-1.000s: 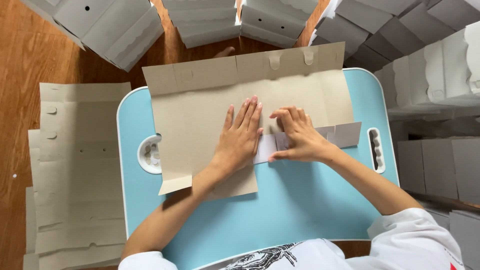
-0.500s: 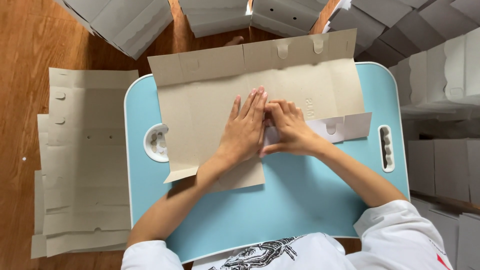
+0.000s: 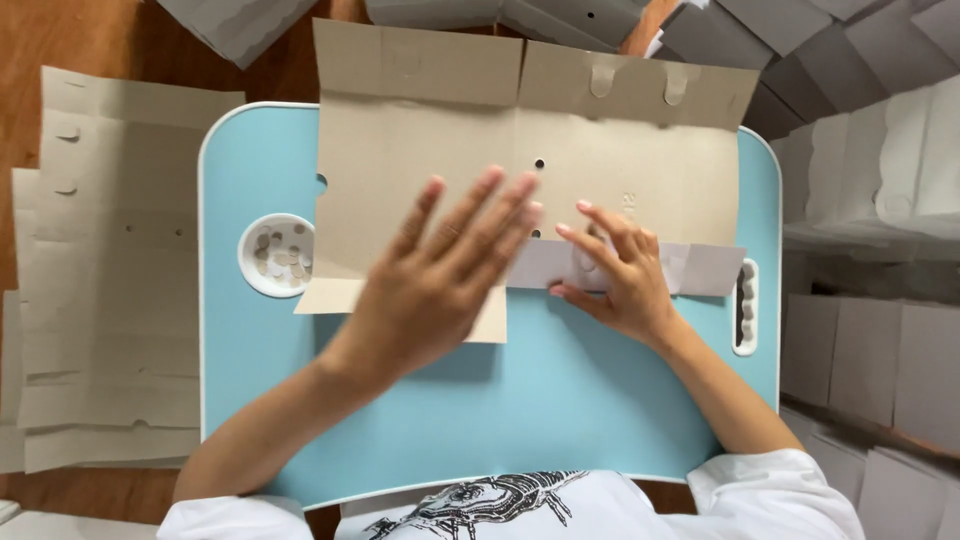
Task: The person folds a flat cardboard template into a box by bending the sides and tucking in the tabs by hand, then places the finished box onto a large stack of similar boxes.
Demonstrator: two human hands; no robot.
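Note:
A flat brown cardboard box blank (image 3: 430, 130) lies spread on a light blue lap table (image 3: 520, 410). My left hand (image 3: 440, 280) hovers over the blank's near left part, fingers spread, holding nothing. My right hand (image 3: 615, 275) presses down on a folded white-faced flap (image 3: 700, 270) along the blank's near right edge, fingertips on the crease. The blank's far flaps with rounded tabs stick out past the table's far edge.
A round cup recess (image 3: 277, 255) in the table's left side holds several small cardboard discs. A slot (image 3: 745, 305) sits in the right side. Flat blanks (image 3: 110, 270) are stacked on the wooden floor at left. Folded grey boxes (image 3: 880, 190) pile up at right and behind.
My left hand has lifted off the cardboard and spread open. My right hand has slid right along the folded flap. The camera has come closer.

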